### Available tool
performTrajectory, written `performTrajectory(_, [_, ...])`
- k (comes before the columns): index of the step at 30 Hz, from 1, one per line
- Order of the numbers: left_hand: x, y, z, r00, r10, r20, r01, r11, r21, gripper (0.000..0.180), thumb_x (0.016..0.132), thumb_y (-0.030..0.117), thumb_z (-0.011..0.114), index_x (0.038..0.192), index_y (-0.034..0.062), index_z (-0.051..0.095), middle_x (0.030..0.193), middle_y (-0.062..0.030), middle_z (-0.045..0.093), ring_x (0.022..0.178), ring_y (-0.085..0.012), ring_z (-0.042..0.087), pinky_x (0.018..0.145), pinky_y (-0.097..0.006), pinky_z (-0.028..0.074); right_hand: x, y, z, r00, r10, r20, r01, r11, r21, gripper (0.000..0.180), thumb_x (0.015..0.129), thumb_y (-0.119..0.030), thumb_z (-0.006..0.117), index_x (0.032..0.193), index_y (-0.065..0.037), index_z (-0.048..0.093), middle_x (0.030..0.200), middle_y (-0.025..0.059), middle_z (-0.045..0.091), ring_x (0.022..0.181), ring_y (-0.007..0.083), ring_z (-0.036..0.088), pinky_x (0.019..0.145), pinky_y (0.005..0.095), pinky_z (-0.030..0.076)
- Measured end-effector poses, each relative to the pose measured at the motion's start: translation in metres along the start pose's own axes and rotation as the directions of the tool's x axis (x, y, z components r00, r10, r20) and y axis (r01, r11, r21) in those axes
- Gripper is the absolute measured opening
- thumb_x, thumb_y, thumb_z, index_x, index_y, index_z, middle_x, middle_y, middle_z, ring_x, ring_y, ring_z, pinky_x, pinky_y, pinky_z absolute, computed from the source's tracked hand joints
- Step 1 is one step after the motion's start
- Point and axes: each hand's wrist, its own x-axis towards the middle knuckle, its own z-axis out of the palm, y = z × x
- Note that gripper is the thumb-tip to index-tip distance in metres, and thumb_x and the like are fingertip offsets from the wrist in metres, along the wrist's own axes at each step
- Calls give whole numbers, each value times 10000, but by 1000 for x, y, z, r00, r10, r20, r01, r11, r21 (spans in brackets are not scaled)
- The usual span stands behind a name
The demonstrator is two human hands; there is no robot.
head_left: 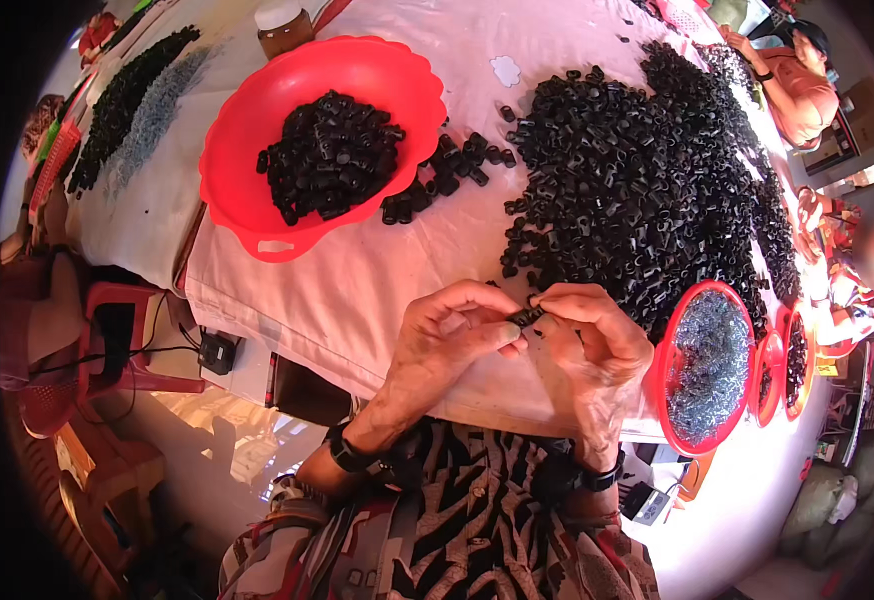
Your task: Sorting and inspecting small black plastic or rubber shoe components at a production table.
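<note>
Desk [377,270] under pale pink cloth. Beyond grip: wide heap of small black plastic clips [637,170]. Up-left of grip: red scalloped plastic basin [257,215] holding more black clips. Right of grip: round red tray of silvery metal bits [705,365]. Left hand [452,335] and right hand [592,345] meet, both pinching one small black plastic clip [528,317] between thumb and fingertips, above desk's near edge. Clip likely light, stiff, easily dropped; best held by sides.

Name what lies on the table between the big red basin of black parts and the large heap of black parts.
In the head view, a small loose cluster of black parts lies on the white cloth between the red basin and the large heap.
</note>
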Motion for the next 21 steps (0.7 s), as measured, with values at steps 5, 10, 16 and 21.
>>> performTrajectory(5, [0, -4, 3, 999, -38, -20, 38, 999, -5, 166, 891, -24, 663, 1057, -15, 652, 942, -112, 697, 843, -181, 681, 758, -305, 549, 1, -2, -2, 999, -52, 12, 52, 997, -50, 221, 809, 148, 661, 976, 5, 688, 995, 117, 704, 849, 153, 674, 754, 258, 536])
performTrajectory(10, [0, -4, 2, 998, -48, -27, 47, 998, -41, 167, 893, -22, 662, 1061, -20, 656, 925, -111, 699, 836, -172, 675, 771, -306, 548, 0, -1, 4, 993, -121, -3, 117, 972, -205, 193, 812, 116, 677, 966, -1, 679, 979, 128, 701, 815, 161, 683, 724, 266, 542])
performTrajectory(16, [-2, -4, -2, 999, -48, -26, 47, 998, -43, 167, 900, -25, 658, 1066, -24, 671, 928, -110, 701, 828, -165, 670, 781, -306, 549, -3, 3, 7, 992, -124, -10, 119, 972, -201, 180, 816, 104, 683, 959, -6, 675, 957, 121, 691, 803, 159, 675, 716, 262, 537])
performTrajectory(21, [-2, -5, -4, 998, -54, -22, 53, 998, -44, 168, 900, -31, 658, 1066, -28, 683, 935, -111, 701, 829, -166, 674, 779, -304, 557, -6, 6, 8, 1000, 0, -26, -2, 998, -63, 171, 825, 106, 680, 965, 8, 673, 982, 94, 680, 834, 127, 650, 747, 250, 526])
